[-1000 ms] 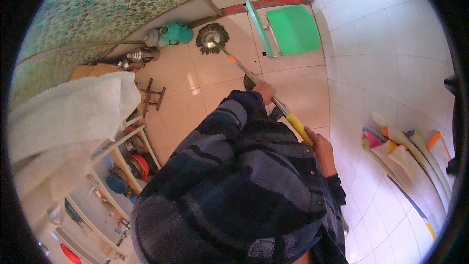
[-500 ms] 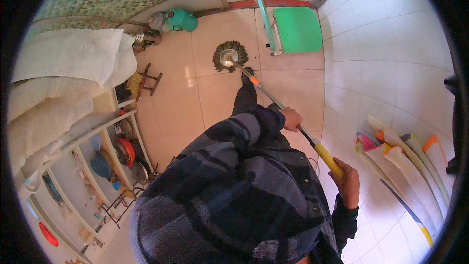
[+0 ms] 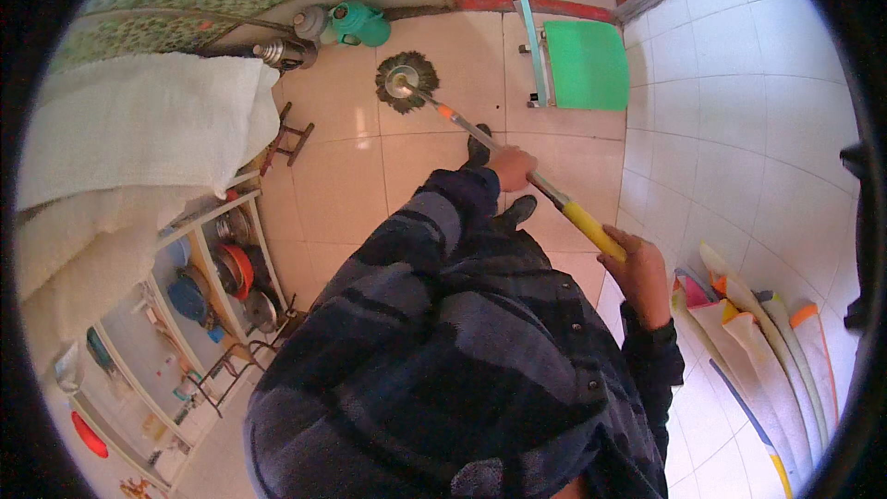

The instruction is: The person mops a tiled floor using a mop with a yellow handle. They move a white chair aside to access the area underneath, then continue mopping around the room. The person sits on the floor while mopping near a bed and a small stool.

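A round mop (image 3: 407, 81) with a dark, frayed head rests on the pinkish tiled floor ahead of my feet. Its metal pole slants down to the right and ends in a yellow grip. Partway along the pole, my left hand (image 3: 511, 168) is wrapped round the metal shaft. My right hand (image 3: 637, 275) grips the lower end of the yellow handle, nearer my body. Both sleeves are dark plaid.
A green chair (image 3: 585, 65) stands by the right wall. Thermos flasks and a teal jug (image 3: 360, 24) line the far left wall. At left are a shelf (image 3: 190, 231) with pans, a small wooden stool (image 3: 288, 140) and white cloth (image 3: 148, 129). Rolled mats (image 3: 748, 342) lean at right.
The mop head has slid left and slightly farther away across the floor. Both my hands have moved up and to the left with the pole, still holding it.
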Motion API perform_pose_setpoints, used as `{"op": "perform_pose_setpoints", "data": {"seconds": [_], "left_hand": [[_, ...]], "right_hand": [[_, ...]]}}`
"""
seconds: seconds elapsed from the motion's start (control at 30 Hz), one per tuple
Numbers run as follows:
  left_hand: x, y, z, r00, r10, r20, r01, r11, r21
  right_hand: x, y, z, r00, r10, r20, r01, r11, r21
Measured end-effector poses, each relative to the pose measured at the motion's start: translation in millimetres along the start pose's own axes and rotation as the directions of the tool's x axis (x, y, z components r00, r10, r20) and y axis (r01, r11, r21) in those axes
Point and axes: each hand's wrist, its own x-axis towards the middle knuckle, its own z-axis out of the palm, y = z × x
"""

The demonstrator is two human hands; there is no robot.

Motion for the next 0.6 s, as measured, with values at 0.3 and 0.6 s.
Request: {"op": "perform_pose_setpoints", "data": {"seconds": [0.3, 0.6], "left_hand": [[-44.4, -74.3, 1.5, 0.982, -0.171, -0.083, 0.180, 0.977, 0.114], [-36.0, 2.4, 72.2, 0.998, 0.037, -0.048, -0.025, 0.973, 0.230]], "right_hand": [[47.4, -23.9, 73.0, 0.992, -0.096, 0.083, 0.093, 0.995, 0.044], [-45.7, 43.7, 59.7, 0.997, -0.049, 0.054, 0.050, 0.998, -0.032]]}}
